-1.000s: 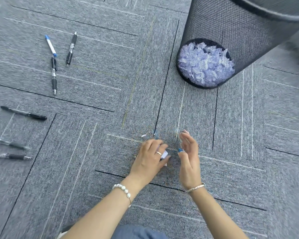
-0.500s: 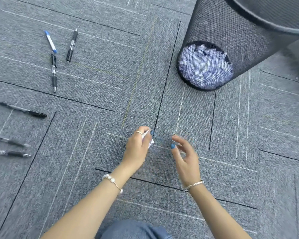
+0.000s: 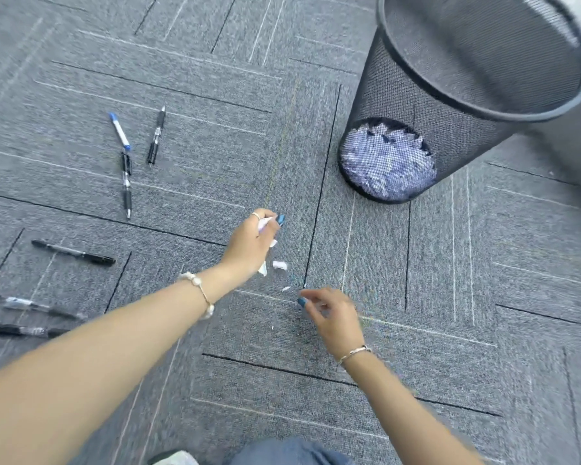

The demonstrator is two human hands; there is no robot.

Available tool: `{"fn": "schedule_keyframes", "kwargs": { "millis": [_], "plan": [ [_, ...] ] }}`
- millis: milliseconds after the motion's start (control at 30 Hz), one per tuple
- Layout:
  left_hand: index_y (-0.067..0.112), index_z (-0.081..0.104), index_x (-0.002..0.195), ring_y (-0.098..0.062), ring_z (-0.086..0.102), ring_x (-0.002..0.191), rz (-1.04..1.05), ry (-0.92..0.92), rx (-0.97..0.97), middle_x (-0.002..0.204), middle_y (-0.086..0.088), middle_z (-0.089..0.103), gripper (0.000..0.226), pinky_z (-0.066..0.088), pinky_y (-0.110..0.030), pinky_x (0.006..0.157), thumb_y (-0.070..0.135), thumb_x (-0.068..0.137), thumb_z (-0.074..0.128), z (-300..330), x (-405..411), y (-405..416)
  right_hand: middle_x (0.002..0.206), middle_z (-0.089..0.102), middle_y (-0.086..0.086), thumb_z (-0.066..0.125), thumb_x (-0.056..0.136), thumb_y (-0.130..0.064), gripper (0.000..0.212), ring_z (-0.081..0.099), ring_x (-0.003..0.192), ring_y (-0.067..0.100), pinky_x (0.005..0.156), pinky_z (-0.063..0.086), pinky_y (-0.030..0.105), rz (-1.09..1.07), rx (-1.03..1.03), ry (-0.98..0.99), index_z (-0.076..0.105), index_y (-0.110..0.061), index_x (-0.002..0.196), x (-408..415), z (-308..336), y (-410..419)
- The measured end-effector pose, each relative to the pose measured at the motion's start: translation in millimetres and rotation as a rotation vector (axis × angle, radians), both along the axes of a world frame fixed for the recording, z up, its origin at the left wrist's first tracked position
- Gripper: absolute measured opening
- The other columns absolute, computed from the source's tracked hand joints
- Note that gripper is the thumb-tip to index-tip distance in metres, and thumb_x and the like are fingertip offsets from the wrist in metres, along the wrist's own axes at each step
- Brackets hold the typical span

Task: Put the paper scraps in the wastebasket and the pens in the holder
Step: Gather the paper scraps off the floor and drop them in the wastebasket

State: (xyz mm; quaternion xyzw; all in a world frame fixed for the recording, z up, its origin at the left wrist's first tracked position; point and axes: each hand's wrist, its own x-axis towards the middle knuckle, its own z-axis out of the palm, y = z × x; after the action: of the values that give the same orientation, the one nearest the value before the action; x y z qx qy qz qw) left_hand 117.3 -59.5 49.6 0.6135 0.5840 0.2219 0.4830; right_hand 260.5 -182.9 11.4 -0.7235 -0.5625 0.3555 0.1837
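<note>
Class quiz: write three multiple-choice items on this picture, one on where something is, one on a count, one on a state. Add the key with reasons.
1. Where do the pens lie relative to the wastebasket?
A. To its left B. Inside it C. To its right

2. How many pens are on the carpet?
A. Three B. Six C. Nine

3. What does the left hand do?
A. Rests flat B. Grips paper scraps C. Holds a pen

Key: 1 A, all pens lie on the carpet at left; 2 B, three farther, three nearer; 3 B, white paper shows between its curled fingers.
</note>
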Motion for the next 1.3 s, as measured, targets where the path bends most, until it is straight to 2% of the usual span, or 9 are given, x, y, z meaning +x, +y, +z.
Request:
{"fn": "schedule_keyframes", "kwargs": {
  "millis": [167,267,367,533,733,833,933,1067,1300],
  "plan": [
    [0.013,0.053,0.1,-0.012,0.033,0.044,0.074,-0.009,0.018,0.057,0.001,0.046,0.016,0.027,-0.026,0.043,0.025,0.095,0.044,-15.7,5.8,-7.4,0.093,0.064,-0.001,0.063,0.083,-0.027,0.022,0.047,0.087,0.01,0.078,0.045,0.027,0.002,0.14,-0.102,0.069,-0.019,0.102,-15.2,-18.2,19.8],
    [0.009,0.055,0.102,-0.021,0.048,0.058,0.101,-0.028,-0.006,0.082,-0.011,0.06,0.02,0.037,-0.032,0.054,0.025,0.094,0.045,-23.6,-0.5,-13.3,0.088,0.064,0.0,0.067,0.079,-0.027,0.018,0.052,0.085,0.016,0.069,0.046,0.027,0.022,0.183,-0.189,0.071,-0.018,0.094,-20.4,-26.2,24.8],
    [0.015,0.051,0.102,-0.009,0.031,0.044,0.112,-0.071,-0.032,0.06,0.002,0.046,0.014,0.027,-0.021,0.042,0.025,0.095,0.043,-27.1,-7.8,-14.9,0.077,0.064,0.001,0.074,0.073,-0.021,0.008,0.056,0.074,0.019,0.057,0.046,0.025,0.051,0.256,-0.246,0.071,-0.015,0.077,-22.9,-28.2,23.6],
    [0.018,0.051,0.105,-0.006,0.026,0.039,0.124,-0.088,-0.037,0.052,0.005,0.039,0.015,0.02,-0.015,0.035,0.025,0.096,0.042,-29.5,-12.9,-14.2,0.085,0.061,-0.001,0.06,0.085,-0.018,0.009,0.055,0.078,0.012,0.072,0.05,0.026,-0.038,0.164,-0.094,0.065,-0.011,0.089,-23.3,-22.0,28.5],
    [0.016,0.052,0.101,-0.007,0.034,0.044,0.083,-0.04,0.005,0.06,0.007,0.046,0.014,0.024,-0.013,0.038,0.025,0.096,0.043,-31.0,-16.8,-18.0,0.081,0.065,-0.006,0.064,0.083,-0.019,0.02,0.06,0.071,0.008,0.072,0.052,0.023,-0.148,0.086,0.03,0.06,-0.019,0.102,-30.1,-7.8,56.8],
    [0.02,0.05,0.097,-0.013,0.043,0.055,0.08,-0.075,-0.027,0.072,-0.001,0.054,0.009,0.034,-0.025,0.051,0.024,0.096,0.042,-31.9,-20.4,-18.8,0.081,0.064,-0.006,0.064,0.083,-0.018,0.035,0.059,0.072,0.009,0.074,0.05,0.021,-0.1,0.032,-0.021,0.056,-0.021,0.118,-33.0,-11.1,65.1],
    [0.021,0.05,0.097,-0.017,0.046,0.065,0.095,-0.064,-0.047,0.081,-0.018,0.059,0.01,0.034,-0.031,0.058,0.026,0.096,0.042,-35.8,-26.0,-19.1,0.084,0.06,-0.002,0.063,0.084,-0.02,0.025,0.054,0.077,0.013,0.078,0.05,0.03,-0.069,0.048,-0.135,0.064,-0.016,0.109,-33.8,-16.0,70.5],
    [0.021,0.05,0.096,-0.012,0.033,0.044,0.095,-0.044,-0.047,0.06,-0.005,0.049,0.011,0.027,-0.026,0.044,0.028,0.096,0.041,-36.3,-31.9,-20.1,0.085,0.053,0.001,0.066,0.081,-0.017,0.011,0.042,0.082,0.013,0.07,0.037,0.024,0.013,0.172,-0.233,0.069,-0.009,0.088,-32.2,-19.1,70.6],
    [0.02,0.05,0.098,-0.016,0.038,0.049,0.086,-0.005,-0.029,0.061,-0.003,0.049,0.011,0.029,-0.023,0.043,0.027,0.096,0.041,-36.3,-37.9,-26.9,0.076,0.056,-0.015,0.061,0.084,-0.023,0.003,0.051,0.067,-0.006,0.062,0.047,0.01,0.195,-0.052,-0.004,0.063,-0.022,0.086,-23.4,-3.8,38.9]
  ]
}}
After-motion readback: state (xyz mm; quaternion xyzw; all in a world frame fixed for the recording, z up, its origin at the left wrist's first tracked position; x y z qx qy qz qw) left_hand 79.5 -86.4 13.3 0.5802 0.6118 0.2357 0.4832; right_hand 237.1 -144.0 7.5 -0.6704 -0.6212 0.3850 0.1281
